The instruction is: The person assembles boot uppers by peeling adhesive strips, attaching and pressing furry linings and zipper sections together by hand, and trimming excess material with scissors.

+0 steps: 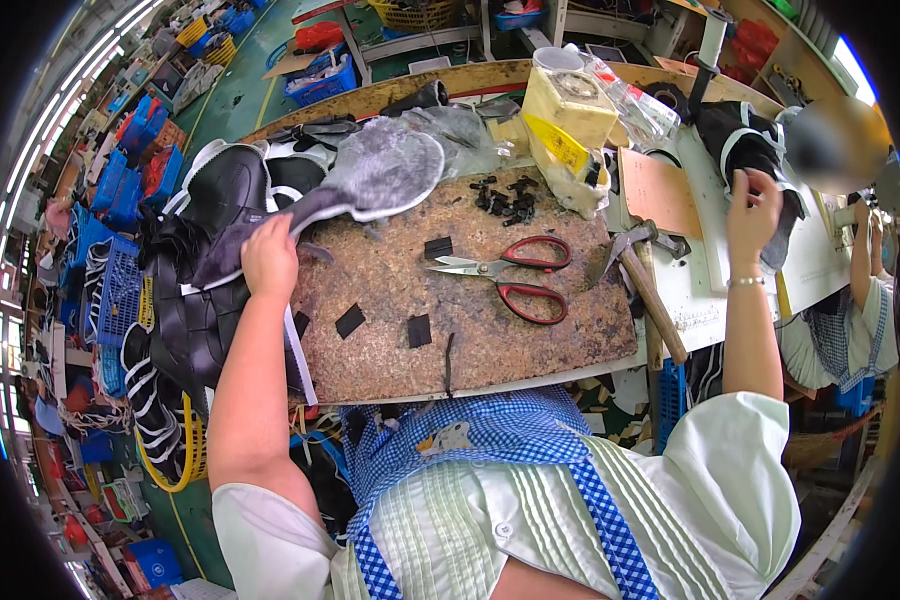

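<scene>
Pleated white shirt (470,540) and blue gingham apron (470,425) fill the foreground as a person works at a cluttered tabletop (550,355). The left hand (270,258) grips the narrow part of a grey fleecy piece (395,168), whose broad, rounded end lies over the tabletop's far left side, beside black leather pieces (225,185). At far right, the right hand (754,212) has its fingers bent against black, white-edged pieces (732,135); whether it grips one cannot be told. Between the hands, red-handled scissors (492,268) lie with blades parted, near small black squares (350,320) and a heap of black bits (507,200). A wooden-handled hammer (653,305) rests right of the scissors, below a tan card (660,190). Beyond the scissors stands a pale yellow container (570,105). At the right edge, a co-worker (850,335) also wears a checked apron.
</scene>
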The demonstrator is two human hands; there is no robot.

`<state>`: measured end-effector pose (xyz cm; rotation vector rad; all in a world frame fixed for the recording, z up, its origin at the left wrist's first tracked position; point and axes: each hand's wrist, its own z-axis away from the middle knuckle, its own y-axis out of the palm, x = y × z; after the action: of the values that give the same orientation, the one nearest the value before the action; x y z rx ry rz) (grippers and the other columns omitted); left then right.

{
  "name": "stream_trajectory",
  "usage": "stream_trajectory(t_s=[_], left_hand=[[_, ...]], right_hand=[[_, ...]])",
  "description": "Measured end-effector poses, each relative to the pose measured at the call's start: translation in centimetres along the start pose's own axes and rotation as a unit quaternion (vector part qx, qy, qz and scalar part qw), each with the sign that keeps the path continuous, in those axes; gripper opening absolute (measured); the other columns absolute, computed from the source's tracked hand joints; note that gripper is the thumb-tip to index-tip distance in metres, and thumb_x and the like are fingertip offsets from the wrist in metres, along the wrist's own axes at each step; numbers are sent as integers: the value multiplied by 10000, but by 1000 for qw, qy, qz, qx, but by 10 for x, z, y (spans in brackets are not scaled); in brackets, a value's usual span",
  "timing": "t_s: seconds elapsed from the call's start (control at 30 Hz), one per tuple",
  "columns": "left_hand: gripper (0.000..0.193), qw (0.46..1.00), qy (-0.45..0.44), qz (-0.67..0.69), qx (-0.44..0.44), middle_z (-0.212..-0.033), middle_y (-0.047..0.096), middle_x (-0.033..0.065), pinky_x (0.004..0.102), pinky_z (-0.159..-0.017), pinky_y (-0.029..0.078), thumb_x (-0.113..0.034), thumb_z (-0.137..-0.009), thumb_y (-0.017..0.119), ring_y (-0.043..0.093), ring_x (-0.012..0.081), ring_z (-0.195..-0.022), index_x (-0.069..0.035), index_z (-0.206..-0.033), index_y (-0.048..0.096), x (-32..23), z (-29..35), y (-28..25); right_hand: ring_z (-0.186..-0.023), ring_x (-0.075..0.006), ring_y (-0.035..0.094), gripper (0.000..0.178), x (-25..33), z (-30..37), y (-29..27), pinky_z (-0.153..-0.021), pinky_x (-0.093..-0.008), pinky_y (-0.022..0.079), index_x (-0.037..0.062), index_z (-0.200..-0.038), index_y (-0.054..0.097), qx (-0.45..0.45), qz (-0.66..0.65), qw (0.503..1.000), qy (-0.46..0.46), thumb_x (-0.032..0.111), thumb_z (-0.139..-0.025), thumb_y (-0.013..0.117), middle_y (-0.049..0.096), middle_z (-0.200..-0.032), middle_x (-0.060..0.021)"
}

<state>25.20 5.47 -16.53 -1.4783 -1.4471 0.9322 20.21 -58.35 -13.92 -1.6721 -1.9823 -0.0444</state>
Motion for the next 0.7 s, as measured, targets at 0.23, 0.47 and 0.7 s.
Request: stream_trajectory(t_s=[0.23, 0.47, 0.7], left_hand=[[244, 952, 115, 85, -272, -1051, 673, 118, 391, -844, 462, -51, -827, 626, 624, 306, -977, -14, -1066, 659, -19, 59, -100], [378, 977, 183, 67, -91, -1193, 613, 86, 432, -958, 393, -129, -787, 536, 548, 256, -1148, -29, -1140, 623, -40, 190, -88], [534, 972, -3, 224, -64, -1343, 507, 163, 504, -1025, 385, 10, -698, 608, 478, 358, -1254, -66, -1227, 587, -44, 236, -65]], right_hand=[[-895, -280, 619, 153, 162, 55, 60, -770, -387, 515, 46, -947, 618, 417, -137, 824, -357, 44, -795, 608, 626, -921, -118], [-892, -337, 616, 119, 201, 91, 170, -781, -440, 501, 66, -868, 625, 501, -2, 801, -327, 109, -806, 533, 637, -861, -143], [-831, -325, 631, 115, 230, 69, 145, -767, -390, 511, 25, -878, 657, 422, -112, 853, -286, 46, -802, 574, 642, -881, -148]])
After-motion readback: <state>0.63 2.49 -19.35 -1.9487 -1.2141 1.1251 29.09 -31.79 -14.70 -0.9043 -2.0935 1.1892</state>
